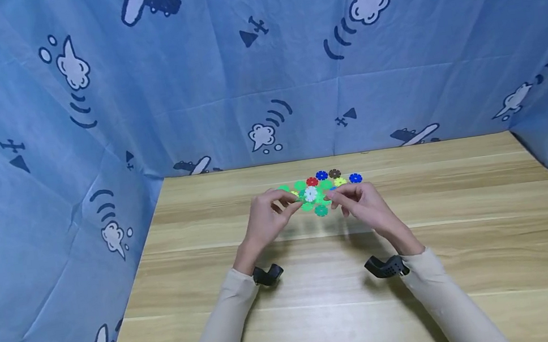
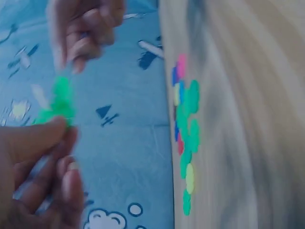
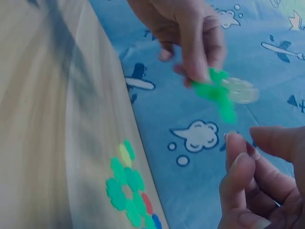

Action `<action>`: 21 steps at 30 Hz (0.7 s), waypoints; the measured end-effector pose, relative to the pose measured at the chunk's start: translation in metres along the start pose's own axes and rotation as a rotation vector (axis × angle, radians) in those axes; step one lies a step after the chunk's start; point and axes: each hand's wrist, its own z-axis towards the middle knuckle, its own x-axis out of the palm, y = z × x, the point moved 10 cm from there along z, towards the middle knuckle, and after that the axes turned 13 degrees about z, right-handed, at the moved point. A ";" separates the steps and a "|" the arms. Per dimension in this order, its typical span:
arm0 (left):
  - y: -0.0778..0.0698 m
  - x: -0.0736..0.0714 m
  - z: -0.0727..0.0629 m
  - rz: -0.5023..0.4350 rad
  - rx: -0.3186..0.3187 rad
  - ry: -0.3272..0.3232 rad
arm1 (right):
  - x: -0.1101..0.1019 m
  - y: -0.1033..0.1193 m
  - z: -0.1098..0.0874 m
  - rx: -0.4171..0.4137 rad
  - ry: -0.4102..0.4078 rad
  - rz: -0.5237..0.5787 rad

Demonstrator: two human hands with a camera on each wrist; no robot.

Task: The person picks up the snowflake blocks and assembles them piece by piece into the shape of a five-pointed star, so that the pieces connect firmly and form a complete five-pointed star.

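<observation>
Between thumb and index finger, my left hand [image 1: 271, 217] pinches a small cluster of joined green notched plastic discs [image 3: 217, 93], held above the table. A whitish, see-through disc [image 3: 242, 90] sticks out from that cluster. My right hand [image 1: 362, 205] hovers just beside it, fingers loosely bent. In the right wrist view its thumb and index fingertips [image 3: 233, 140] stand apart, with nothing visible between them. Beneath and behind the hands lie loose discs: a teal one [image 1: 321, 210], a red one [image 1: 312, 182], a brown one [image 1: 335, 174] and several others, partly hidden.
The discs lie on a wood-grain table [image 1: 462, 199], toward its far edge. A blue printed curtain [image 1: 296, 100] surrounds the back and sides. Black wrist devices [image 1: 268, 275] sit on both forearms. One blue disc [image 1: 355, 178] is at the right of the group.
</observation>
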 end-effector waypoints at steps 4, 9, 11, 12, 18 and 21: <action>0.031 -0.004 -0.002 -0.072 -0.196 0.045 | -0.012 -0.006 0.001 0.032 -0.039 -0.009; 0.065 -0.007 -0.006 -0.051 -0.370 0.076 | -0.027 -0.011 0.002 0.035 -0.081 -0.069; 0.075 -0.007 -0.008 -0.037 -0.420 0.090 | -0.034 -0.012 0.003 0.017 -0.096 -0.099; 0.079 -0.007 -0.010 -0.027 -0.440 0.099 | -0.037 -0.013 0.004 0.012 -0.104 -0.115; 0.093 0.002 -0.018 0.009 -0.519 0.191 | -0.053 -0.024 0.005 0.053 -0.150 -0.245; 0.093 0.009 -0.021 -0.023 -0.533 0.234 | -0.058 -0.027 0.005 0.062 -0.167 -0.322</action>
